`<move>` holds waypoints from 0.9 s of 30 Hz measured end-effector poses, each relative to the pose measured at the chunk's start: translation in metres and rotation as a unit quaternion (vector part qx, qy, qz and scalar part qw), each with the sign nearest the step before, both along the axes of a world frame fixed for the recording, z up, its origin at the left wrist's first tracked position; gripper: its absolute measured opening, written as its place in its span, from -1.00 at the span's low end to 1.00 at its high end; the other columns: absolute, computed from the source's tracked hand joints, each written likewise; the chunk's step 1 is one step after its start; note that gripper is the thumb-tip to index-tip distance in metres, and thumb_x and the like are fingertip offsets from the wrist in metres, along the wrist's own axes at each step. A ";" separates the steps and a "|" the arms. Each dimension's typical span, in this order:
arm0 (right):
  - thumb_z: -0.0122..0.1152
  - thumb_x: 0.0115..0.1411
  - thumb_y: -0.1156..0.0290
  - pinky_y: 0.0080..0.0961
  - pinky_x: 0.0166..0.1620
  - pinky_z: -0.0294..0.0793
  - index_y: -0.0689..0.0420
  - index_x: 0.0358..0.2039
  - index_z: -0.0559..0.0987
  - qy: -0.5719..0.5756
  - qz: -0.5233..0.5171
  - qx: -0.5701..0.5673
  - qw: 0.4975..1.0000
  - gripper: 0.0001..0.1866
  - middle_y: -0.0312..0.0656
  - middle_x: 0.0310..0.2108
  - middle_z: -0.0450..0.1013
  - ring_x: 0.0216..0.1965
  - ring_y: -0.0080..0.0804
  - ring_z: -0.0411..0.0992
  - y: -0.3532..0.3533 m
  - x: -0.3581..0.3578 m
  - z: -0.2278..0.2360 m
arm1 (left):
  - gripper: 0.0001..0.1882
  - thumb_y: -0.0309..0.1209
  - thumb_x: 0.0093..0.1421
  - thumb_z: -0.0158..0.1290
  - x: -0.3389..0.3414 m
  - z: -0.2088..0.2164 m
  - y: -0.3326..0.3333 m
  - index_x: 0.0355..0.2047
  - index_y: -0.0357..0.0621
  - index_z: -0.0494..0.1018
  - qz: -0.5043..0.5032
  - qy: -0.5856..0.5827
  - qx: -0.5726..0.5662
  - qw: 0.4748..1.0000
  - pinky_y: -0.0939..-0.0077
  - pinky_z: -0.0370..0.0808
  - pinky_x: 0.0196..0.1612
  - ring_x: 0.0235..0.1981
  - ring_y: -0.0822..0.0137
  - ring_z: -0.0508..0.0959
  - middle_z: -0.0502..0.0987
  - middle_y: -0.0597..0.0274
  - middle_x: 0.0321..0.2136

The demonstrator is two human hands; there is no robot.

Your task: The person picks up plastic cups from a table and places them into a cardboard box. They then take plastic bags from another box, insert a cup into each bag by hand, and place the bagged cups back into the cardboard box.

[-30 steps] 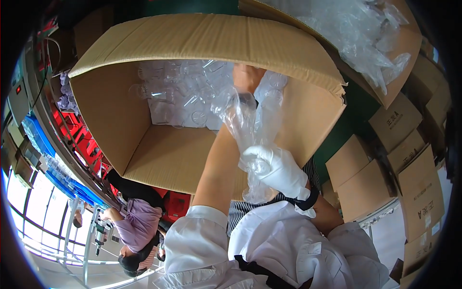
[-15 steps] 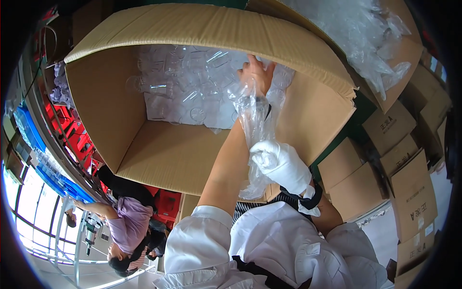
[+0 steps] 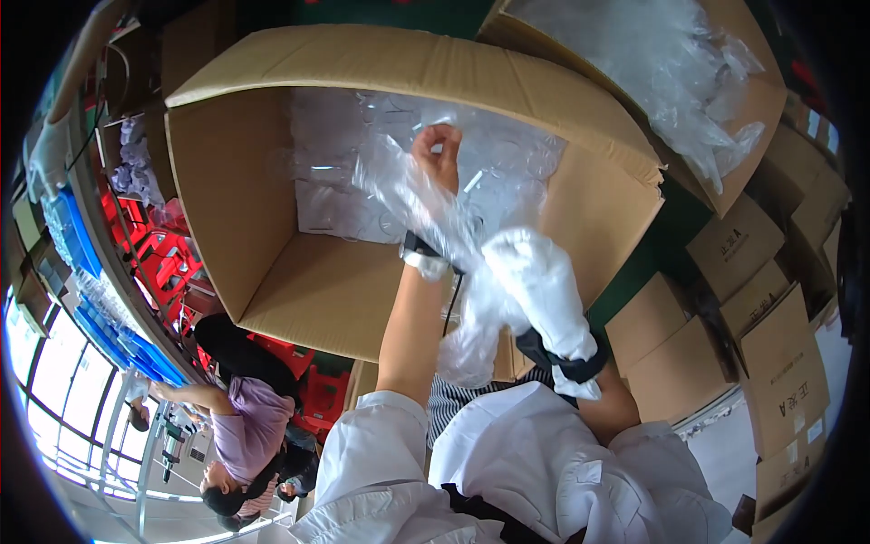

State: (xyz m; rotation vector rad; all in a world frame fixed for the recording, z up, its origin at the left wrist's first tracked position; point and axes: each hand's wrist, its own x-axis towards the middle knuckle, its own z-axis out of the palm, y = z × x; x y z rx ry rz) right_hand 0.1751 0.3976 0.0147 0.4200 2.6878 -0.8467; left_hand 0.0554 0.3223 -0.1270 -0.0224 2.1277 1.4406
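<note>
A large open cardboard box (image 3: 335,295) fills the middle, with clear plastic cups (image 3: 335,204) packed inside between pale, see-through sheets. My bare left hand (image 3: 439,150) is over the cups with its fingers curled and fingertips together; what they hold, if anything, is not visible. A dark band circles that wrist. In a white glove, my right hand (image 3: 535,276) is closed around a crumpled clear plastic bag (image 3: 471,340). The bag stretches across my left wrist, its upper end beside my left fingers, partly blurred.
Another open carton holding loose clear plastic bags (image 3: 689,91) stands at the upper right. Stacked closed cartons (image 3: 784,372) line the right side. At left are red stools (image 3: 168,263), blue trays (image 3: 113,331) and a person in a lilac top (image 3: 249,417).
My left hand has drawn back from the box's far right part, moving left, and its fingers have curled. The bag has swung left across my wrist. The box appears shifted slightly right.
</note>
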 end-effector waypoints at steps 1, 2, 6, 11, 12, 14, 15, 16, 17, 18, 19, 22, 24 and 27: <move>0.10 0.05 0.56 -0.56 -0.31 0.42 0.19 -0.40 0.49 0.007 -0.001 0.000 1.000 -0.93 -0.28 -0.38 0.46 -0.37 -0.45 0.44 -0.004 -0.010 -0.009 | -0.92 -0.51 0.09 -0.02 -0.004 0.002 -0.010 -0.39 -0.25 0.40 -0.001 0.007 0.000 1.000 0.55 0.40 -0.31 -0.37 0.45 0.49 0.51 0.25 -0.44; 0.08 0.07 0.54 -0.58 -0.30 0.41 0.16 -0.42 0.50 0.010 0.048 0.119 0.992 -0.95 -0.28 -0.35 0.45 -0.34 -0.48 0.43 -0.008 -0.022 -0.024 | -0.89 -0.49 0.08 0.01 -0.008 0.000 -0.020 -0.35 -0.24 0.40 -0.025 0.025 0.006 0.999 0.55 0.39 -0.30 -0.35 0.45 0.48 0.50 0.24 -0.43; 0.10 0.10 0.44 -0.60 -0.38 0.38 0.10 -0.51 0.50 0.107 -0.344 -0.271 0.892 -0.92 -0.27 -0.43 0.45 -0.40 -0.47 0.42 -0.027 -0.067 -0.082 | -0.81 -0.47 0.06 0.07 -0.010 -0.001 -0.054 -0.29 -0.23 0.40 -0.046 0.046 0.069 0.995 0.57 0.38 -0.26 -0.31 0.44 0.46 0.49 0.22 -0.38; 0.13 0.07 0.28 -0.39 -0.38 0.38 0.18 -0.54 0.50 -0.057 -0.381 -0.433 0.815 -0.78 -0.10 -0.52 0.45 -0.47 -0.24 0.43 -0.036 -0.098 -0.102 | -0.75 -0.53 0.02 0.05 0.000 0.035 -0.066 -0.24 -0.29 0.39 0.116 -0.102 0.147 0.977 0.57 0.38 -0.23 -0.32 0.41 0.46 0.48 0.23 -0.35; 0.12 0.07 0.25 -0.33 -0.37 0.39 0.21 -0.52 0.50 -0.063 -0.403 -0.521 0.750 -0.74 -0.02 -0.51 0.46 -0.45 -0.14 0.44 -0.039 -0.097 -0.108 | -0.73 -0.55 0.02 0.05 0.003 0.043 -0.066 -0.22 -0.30 0.39 0.167 -0.159 0.139 0.963 0.57 0.38 -0.23 -0.31 0.40 0.46 0.48 0.22 -0.35; 0.11 0.07 0.24 -0.34 -0.37 0.38 0.21 -0.53 0.50 -0.045 -0.383 -0.484 0.786 -0.74 -0.04 -0.53 0.45 -0.48 -0.17 0.44 -0.047 -0.099 -0.117 | -0.72 -0.50 0.04 0.04 0.009 0.041 -0.087 -0.20 -0.28 0.39 0.178 -0.185 0.221 0.941 0.58 0.39 -0.26 -0.32 0.40 0.47 0.49 0.22 -0.35; 0.11 0.08 0.24 -0.36 -0.38 0.37 0.20 -0.54 0.50 -0.031 -0.358 -0.449 0.818 -0.74 -0.05 -0.56 0.44 -0.51 -0.19 0.43 -0.052 -0.100 -0.119 | -0.71 -0.45 0.07 0.02 0.010 0.039 -0.095 -0.18 -0.27 0.39 0.191 -0.208 0.297 0.912 0.58 0.40 -0.30 -0.33 0.40 0.48 0.49 0.22 -0.36; 0.10 0.08 0.24 -0.37 -0.39 0.36 0.20 -0.55 0.49 -0.016 -0.332 -0.412 0.848 -0.73 -0.07 -0.58 0.43 -0.53 -0.21 0.42 -0.054 -0.099 -0.121 | -0.71 -0.45 0.07 0.02 0.010 0.034 -0.098 -0.18 -0.27 0.39 0.191 -0.211 0.298 0.911 0.58 0.40 -0.30 -0.33 0.40 0.48 0.49 0.22 -0.36; 0.10 0.08 0.24 -0.37 -0.39 0.36 0.20 -0.55 0.49 -0.018 -0.334 -0.409 0.849 -0.73 -0.07 -0.58 0.43 -0.53 -0.21 0.42 -0.054 -0.095 -0.122 | -0.71 -0.43 0.08 0.02 0.011 0.028 -0.100 -0.18 -0.27 0.39 0.159 -0.214 0.272 0.925 0.58 0.40 -0.31 -0.34 0.40 0.48 0.49 0.22 -0.36; 0.10 0.08 0.26 -0.39 -0.39 0.36 0.20 -0.55 0.49 -0.021 -0.286 -0.382 0.879 -0.75 -0.08 -0.59 0.43 -0.54 -0.25 0.41 -0.056 -0.093 -0.119 | -0.71 -0.41 0.08 0.01 0.010 0.025 -0.102 -0.18 -0.26 0.40 0.129 -0.214 0.244 0.937 0.58 0.41 -0.32 -0.35 0.40 0.48 0.49 0.22 -0.36; 0.09 0.07 0.29 -0.41 -0.39 0.36 0.20 -0.55 0.49 -0.024 -0.236 -0.353 0.905 -0.77 -0.09 -0.59 0.43 -0.54 -0.29 0.41 -0.058 -0.090 -0.116 | -0.71 -0.39 0.09 0.01 0.009 0.021 -0.103 -0.18 -0.25 0.40 0.099 -0.213 0.215 0.948 0.57 0.41 -0.33 -0.36 0.40 0.48 0.49 0.22 -0.36; 0.09 0.06 0.35 -0.43 -0.40 0.36 0.20 -0.54 0.49 -0.046 -0.189 -0.324 0.926 -0.83 -0.14 -0.60 0.43 -0.54 -0.36 0.41 -0.059 -0.083 -0.106 | -0.70 -0.33 0.11 -0.01 0.003 0.009 -0.105 -0.18 -0.23 0.40 0.005 -0.207 0.125 0.970 0.56 0.42 -0.37 -0.38 0.40 0.49 0.49 0.22 -0.37; 0.10 0.02 0.43 -0.44 -0.40 0.36 0.19 -0.53 0.50 -0.084 -0.198 -0.321 0.922 -0.90 -0.19 -0.59 0.44 -0.52 -0.43 0.41 -0.060 -0.078 -0.101 | -0.69 -0.31 0.12 -0.02 -0.005 0.003 -0.106 -0.18 -0.23 0.41 -0.025 -0.204 0.091 0.974 0.56 0.43 -0.38 -0.39 0.40 0.49 0.50 0.22 -0.37; 0.06 0.03 0.38 -0.32 -0.38 0.36 0.18 -0.51 0.50 -0.015 -0.253 -0.383 0.888 -0.85 -0.03 -0.56 0.44 -0.47 -0.14 0.41 -0.062 -0.061 -0.101 | -0.67 -0.22 0.15 -0.08 -0.022 0.000 -0.099 -0.19 -0.18 0.42 -0.052 -0.360 0.030 0.931 0.52 0.44 -0.36 -0.38 0.36 0.48 0.50 0.20 -0.37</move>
